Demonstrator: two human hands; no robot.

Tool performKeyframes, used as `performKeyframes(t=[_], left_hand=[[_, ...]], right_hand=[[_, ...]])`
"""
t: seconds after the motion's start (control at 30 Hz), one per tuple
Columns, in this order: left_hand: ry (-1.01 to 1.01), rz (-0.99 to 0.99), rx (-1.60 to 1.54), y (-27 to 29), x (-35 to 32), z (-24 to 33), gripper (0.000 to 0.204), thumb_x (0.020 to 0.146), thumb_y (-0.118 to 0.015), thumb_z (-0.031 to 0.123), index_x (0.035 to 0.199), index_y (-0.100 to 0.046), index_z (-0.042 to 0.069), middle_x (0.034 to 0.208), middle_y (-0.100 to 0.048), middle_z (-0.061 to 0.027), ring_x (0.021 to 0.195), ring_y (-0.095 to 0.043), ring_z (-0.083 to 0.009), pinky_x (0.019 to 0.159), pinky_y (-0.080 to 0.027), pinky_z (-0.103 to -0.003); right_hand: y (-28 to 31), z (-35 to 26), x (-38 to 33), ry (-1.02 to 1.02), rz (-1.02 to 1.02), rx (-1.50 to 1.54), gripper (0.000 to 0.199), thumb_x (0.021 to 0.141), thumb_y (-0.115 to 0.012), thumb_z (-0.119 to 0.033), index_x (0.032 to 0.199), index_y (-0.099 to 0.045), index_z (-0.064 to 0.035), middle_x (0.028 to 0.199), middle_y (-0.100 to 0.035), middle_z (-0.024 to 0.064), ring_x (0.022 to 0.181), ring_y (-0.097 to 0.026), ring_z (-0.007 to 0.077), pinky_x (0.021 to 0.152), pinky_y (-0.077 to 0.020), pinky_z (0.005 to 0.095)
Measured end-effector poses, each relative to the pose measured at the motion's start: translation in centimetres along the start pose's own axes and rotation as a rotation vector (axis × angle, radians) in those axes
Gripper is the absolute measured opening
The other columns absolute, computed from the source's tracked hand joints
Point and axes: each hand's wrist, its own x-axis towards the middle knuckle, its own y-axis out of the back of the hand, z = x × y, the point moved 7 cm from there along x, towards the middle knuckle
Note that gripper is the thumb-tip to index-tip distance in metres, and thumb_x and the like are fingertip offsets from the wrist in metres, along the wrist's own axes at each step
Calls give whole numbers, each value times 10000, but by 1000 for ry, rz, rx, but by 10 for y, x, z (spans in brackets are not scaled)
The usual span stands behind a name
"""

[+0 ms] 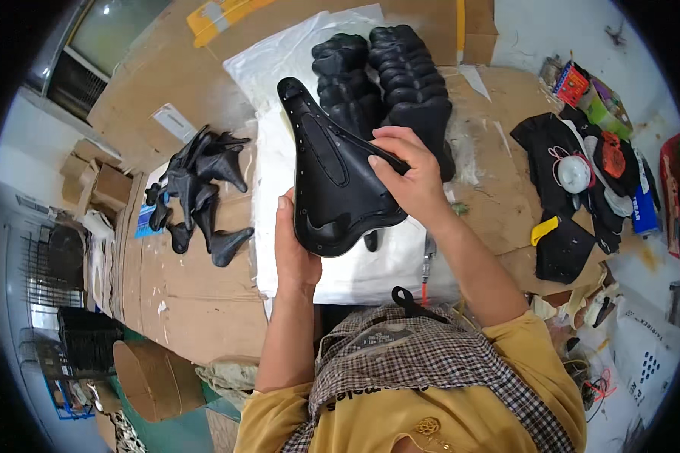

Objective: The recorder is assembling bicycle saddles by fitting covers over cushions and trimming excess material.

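Note:
A black bicycle saddle [332, 181] is held up in front of me, its hollow underside facing me. Small studs or holes run along its rim, and a long oval slot marks its middle. My left hand [296, 245] supports the wide end from the left and below, thumb up along the edge. On the right edge, my right hand [412, 170] is closed with thumb and fingers pinching the rim. Behind the saddle lie two rows of stacked black saddles [408, 75], partly covered by it. A loose pile of limp black saddle covers [204, 181] lies to the left.
White sheeting [272, 143] covers the middle of the cardboard-topped table [204, 302]. At the right lie black cloths [563, 249], a white ball of cord [573, 174] and a yellow-handled item [544, 230]. A thin tool with a red tip [426, 272] lies near the front edge. A cardboard box [155, 377] stands lower left.

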Motion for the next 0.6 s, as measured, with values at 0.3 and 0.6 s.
performKeyframes(t=[0.3, 0.6], left_hand=[[-44, -24, -1, 22, -27, 30, 571, 917, -459, 455, 1296, -427, 29, 1262, -511, -107, 1140, -513, -222, 962, -419, -350], [-58, -43, -25, 18, -5, 25, 578, 875, -527, 316, 1314, -372, -25, 1220, -517, -150, 1070, -554, -230, 915, -451, -332]], right_hand=[[-34, -28, -17, 50, 9, -47, 186, 771, -632, -39, 951, -617, 6, 1041, -556, 140, 934, -580, 280, 818, -461, 326], [-25, -13, -29, -67, 9, 23, 368, 772, -628, -4, 1130, -544, -23, 1147, -535, 112, 986, -556, 213, 867, -435, 308]])
